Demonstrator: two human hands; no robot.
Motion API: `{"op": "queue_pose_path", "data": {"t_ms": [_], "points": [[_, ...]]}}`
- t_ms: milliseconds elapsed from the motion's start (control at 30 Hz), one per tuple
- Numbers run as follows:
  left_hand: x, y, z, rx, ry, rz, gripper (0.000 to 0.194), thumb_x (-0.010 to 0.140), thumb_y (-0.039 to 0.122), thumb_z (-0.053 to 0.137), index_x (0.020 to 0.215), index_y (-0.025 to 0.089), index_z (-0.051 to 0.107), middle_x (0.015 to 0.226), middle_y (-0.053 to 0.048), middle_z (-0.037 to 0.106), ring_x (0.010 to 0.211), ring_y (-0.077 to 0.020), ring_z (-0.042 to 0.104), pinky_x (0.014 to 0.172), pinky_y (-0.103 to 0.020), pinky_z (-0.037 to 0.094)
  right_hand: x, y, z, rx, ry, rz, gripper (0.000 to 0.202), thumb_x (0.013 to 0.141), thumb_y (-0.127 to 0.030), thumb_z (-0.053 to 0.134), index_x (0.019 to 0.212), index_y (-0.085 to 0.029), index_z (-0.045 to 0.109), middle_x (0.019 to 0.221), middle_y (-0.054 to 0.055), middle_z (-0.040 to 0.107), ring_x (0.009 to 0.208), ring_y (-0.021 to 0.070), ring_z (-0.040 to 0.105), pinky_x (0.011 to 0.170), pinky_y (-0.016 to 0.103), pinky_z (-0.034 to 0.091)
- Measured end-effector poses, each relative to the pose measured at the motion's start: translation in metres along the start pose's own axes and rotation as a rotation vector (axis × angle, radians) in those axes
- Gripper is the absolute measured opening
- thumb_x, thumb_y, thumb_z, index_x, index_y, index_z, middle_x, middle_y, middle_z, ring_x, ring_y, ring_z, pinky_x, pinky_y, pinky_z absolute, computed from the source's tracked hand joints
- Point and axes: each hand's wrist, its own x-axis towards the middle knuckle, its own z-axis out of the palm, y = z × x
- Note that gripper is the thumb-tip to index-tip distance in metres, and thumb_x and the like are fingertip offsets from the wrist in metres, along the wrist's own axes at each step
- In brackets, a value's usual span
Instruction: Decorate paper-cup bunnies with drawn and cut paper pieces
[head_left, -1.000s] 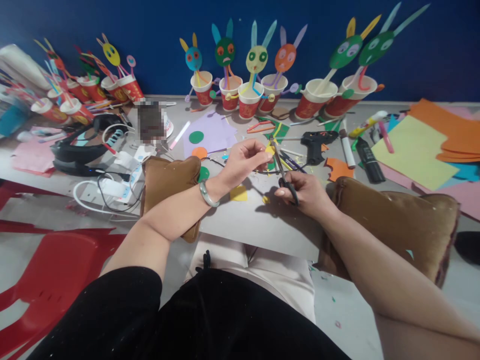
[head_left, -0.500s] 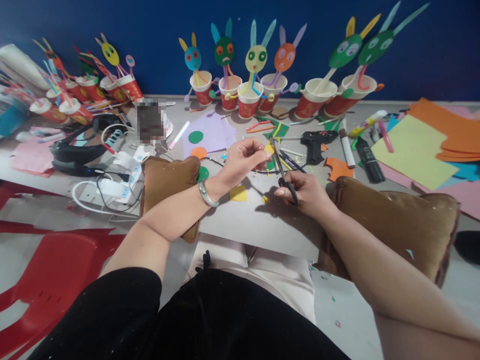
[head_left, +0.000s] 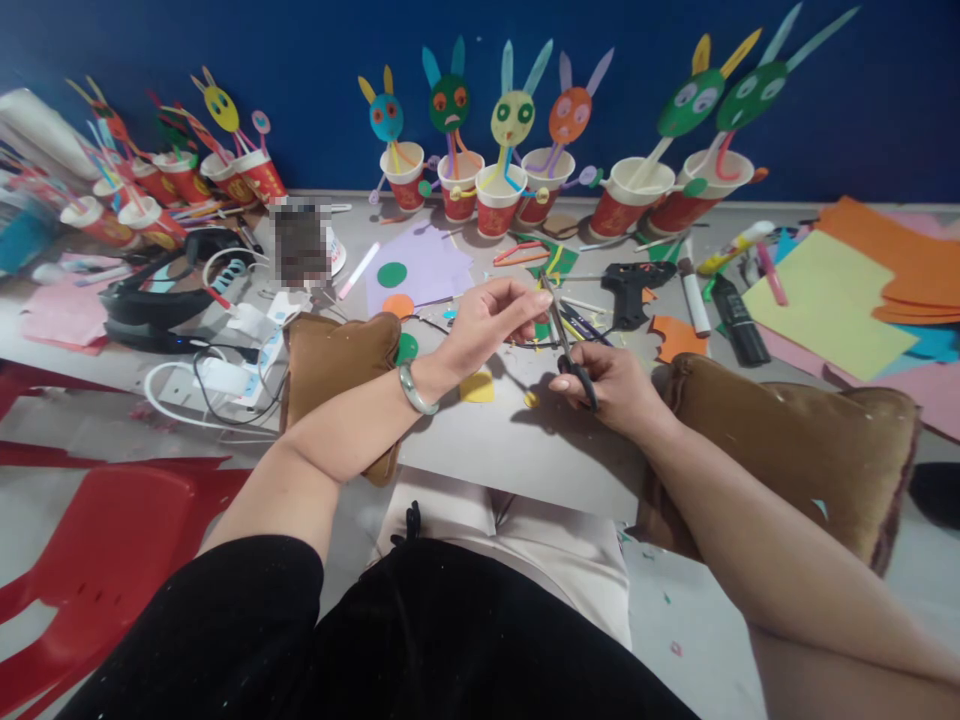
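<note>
My right hand point(head_left: 604, 385) grips the black-handled scissors point(head_left: 571, 362), whose blades point up and to the left. At the blades, my left hand point(head_left: 495, 320) is pinched closed; what it holds is mostly hidden by the fingertips. A yellow paper piece point(head_left: 477, 387) lies on the table below my left wrist, and a small yellow disc point(head_left: 531, 399) is to its right. Beyond my hands are a green paper scrap point(head_left: 556, 260) and pens point(head_left: 581, 322).
Red cups point(head_left: 499, 212) with paper rabbit faces stand along the blue wall. A black glue gun point(head_left: 628, 292), markers point(head_left: 741, 322) and coloured sheets point(head_left: 832, 300) lie right. Brown cushions point(head_left: 787, 450) flank my arms. Cables and a power strip point(head_left: 259, 370) are left.
The small yellow paper between my left fingertips no longer shows clearly. My left thumb and fingertips have shifted slightly at the blades; the scissors have hardly moved.
</note>
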Motion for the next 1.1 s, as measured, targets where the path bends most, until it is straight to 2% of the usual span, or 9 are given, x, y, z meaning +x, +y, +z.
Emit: {"op": "queue_pose_path", "data": {"t_ms": [100, 267, 533, 867, 1100], "points": [[0.001, -0.003, -0.002, 0.002, -0.022, 0.008, 0.055, 0.078, 0.059, 0.098, 0.077, 0.022, 0.058, 0.071, 0.004, 0.067, 0.061, -0.0081, 0.060, 0.060, -0.026, 0.051, 0.000, 0.001, 0.000, -0.015, 0.001, 0.007, 0.076, 0.058, -0.084, 0.098, 0.064, -0.027, 0.048, 0.049, -0.002, 0.052, 0.046, 0.0119, 0.039, 0.047, 0.031, 0.026], [0.003, -0.010, -0.005, -0.025, -0.012, 0.045, 0.051, 0.081, 0.054, 0.096, 0.077, 0.023, 0.056, 0.069, 0.004, 0.067, 0.060, -0.0082, 0.060, 0.058, -0.025, 0.049, 0.000, 0.001, -0.001, -0.014, -0.002, 0.015, 0.077, 0.057, -0.085, 0.097, 0.064, -0.027, 0.048, 0.049, -0.001, 0.052, 0.047, 0.0120, 0.039, 0.047, 0.031, 0.026], [0.003, -0.009, -0.006, -0.030, 0.003, 0.036, 0.045, 0.084, 0.045, 0.092, 0.079, 0.023, 0.054, 0.073, 0.004, 0.067, 0.061, -0.0076, 0.061, 0.059, -0.025, 0.048, 0.000, -0.001, 0.000, -0.004, 0.007, 0.024, 0.077, 0.054, -0.085, 0.098, 0.062, -0.027, 0.048, 0.047, -0.001, 0.052, 0.046, 0.0120, 0.039, 0.047, 0.031, 0.025], [0.002, -0.005, -0.005, 0.012, 0.033, 0.041, 0.041, 0.088, 0.039, 0.088, 0.080, 0.022, 0.052, 0.071, 0.006, 0.065, 0.061, -0.0059, 0.062, 0.060, -0.022, 0.050, 0.001, 0.003, 0.000, -0.003, -0.005, 0.013, 0.076, 0.058, -0.082, 0.098, 0.064, -0.027, 0.047, 0.047, -0.002, 0.052, 0.045, 0.0108, 0.039, 0.046, 0.029, 0.026], [0.004, -0.008, -0.006, 0.026, 0.041, 0.070, 0.042, 0.088, 0.042, 0.088, 0.079, 0.022, 0.052, 0.071, 0.006, 0.067, 0.061, -0.0056, 0.063, 0.060, -0.021, 0.051, 0.000, 0.005, -0.002, 0.019, -0.003, 0.034, 0.070, 0.061, -0.073, 0.101, 0.063, -0.027, 0.049, 0.049, -0.001, 0.052, 0.047, 0.0132, 0.040, 0.047, 0.031, 0.026]]}}
